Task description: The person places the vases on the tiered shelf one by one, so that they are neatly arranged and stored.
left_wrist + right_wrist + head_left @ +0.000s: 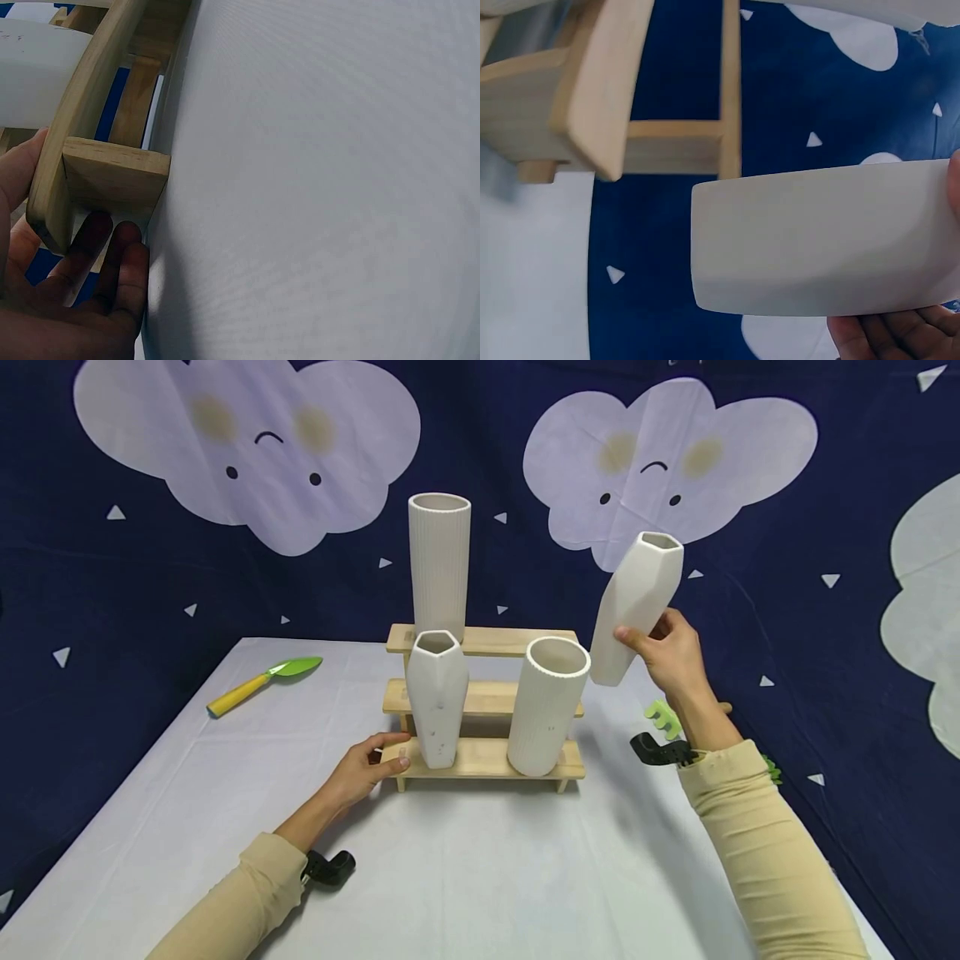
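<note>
My right hand (667, 647) grips a white faceted vase (637, 602), thumb on the near side, and holds it tilted beside the right end of a three-step wooden stand (487, 758). The right wrist view shows this vase's smooth base end (780, 247) close to the stand's planks. With my left hand (363, 768) I hold the left end of the lowest step; in the left wrist view the thumb lies on top of the plank (82, 112) and the fingers (131, 277) reach beneath. Another faceted vase (438, 702) and a ribbed vase (549, 710) stand on the lowest step.
A tall ribbed vase (439, 568) stands on the top step at left. A green trowel with a yellow handle (262, 685) lies on the white tablecloth (225, 793) at left. A green rake (663, 718) is partly hidden behind my right arm. A dark blue cloud-print cloth (480, 435) hangs behind.
</note>
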### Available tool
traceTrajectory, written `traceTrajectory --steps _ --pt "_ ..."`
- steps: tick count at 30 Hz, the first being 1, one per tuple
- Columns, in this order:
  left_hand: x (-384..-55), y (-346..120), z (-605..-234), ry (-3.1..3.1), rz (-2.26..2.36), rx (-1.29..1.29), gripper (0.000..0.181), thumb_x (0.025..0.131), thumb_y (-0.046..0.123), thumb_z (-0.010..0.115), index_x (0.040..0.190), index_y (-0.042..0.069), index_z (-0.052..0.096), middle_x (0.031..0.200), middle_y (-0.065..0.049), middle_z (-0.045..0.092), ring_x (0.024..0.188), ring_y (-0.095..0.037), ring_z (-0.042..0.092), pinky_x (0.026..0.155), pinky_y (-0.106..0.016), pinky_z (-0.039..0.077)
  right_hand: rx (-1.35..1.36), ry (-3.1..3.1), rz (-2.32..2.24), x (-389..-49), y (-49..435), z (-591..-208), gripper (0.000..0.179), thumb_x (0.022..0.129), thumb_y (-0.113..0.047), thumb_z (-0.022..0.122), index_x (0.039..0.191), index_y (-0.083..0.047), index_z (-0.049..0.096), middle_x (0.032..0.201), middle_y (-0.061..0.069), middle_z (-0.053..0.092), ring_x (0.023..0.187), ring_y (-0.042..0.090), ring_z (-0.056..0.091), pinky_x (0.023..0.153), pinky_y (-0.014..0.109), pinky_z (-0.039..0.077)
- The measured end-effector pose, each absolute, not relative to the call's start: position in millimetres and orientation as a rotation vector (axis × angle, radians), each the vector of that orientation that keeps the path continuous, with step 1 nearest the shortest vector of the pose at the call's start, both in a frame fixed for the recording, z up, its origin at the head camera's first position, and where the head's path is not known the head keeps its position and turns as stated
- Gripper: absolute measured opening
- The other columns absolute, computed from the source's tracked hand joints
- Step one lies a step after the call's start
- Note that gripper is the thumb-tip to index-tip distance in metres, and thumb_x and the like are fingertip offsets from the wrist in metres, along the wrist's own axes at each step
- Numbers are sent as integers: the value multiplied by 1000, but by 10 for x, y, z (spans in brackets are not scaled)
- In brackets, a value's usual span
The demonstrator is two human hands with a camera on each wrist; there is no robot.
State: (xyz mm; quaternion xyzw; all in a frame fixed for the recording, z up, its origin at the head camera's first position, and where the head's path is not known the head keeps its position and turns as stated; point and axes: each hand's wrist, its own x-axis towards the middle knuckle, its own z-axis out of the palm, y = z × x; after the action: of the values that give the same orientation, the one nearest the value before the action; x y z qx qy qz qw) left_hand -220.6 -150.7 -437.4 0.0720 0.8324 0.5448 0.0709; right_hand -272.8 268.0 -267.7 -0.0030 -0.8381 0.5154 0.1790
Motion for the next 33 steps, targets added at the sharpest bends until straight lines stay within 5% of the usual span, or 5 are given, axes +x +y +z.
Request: traceTrajectory --steps 25,33 --pt "-2207 -1511 -4385 2494 1655 210 53 85 34 69 133 17 52 106 -12 55 85 -18 47 65 -27 42 180 -2294 1555 -3027 2262 -2391 63 78 -29 77 127 -3 48 113 8 60 98 9 56 92 28 45" --pt "-2201 -1510 -4379 2490 1662 225 53 86 33 68 134 17 52 109 -13 56 86 -18 47 66 -27 42 247 -2324 1600 -3161 2174 -2374 63 78 -28 78 129 -4 49 118 11 60 102 12 57 95 31 45"
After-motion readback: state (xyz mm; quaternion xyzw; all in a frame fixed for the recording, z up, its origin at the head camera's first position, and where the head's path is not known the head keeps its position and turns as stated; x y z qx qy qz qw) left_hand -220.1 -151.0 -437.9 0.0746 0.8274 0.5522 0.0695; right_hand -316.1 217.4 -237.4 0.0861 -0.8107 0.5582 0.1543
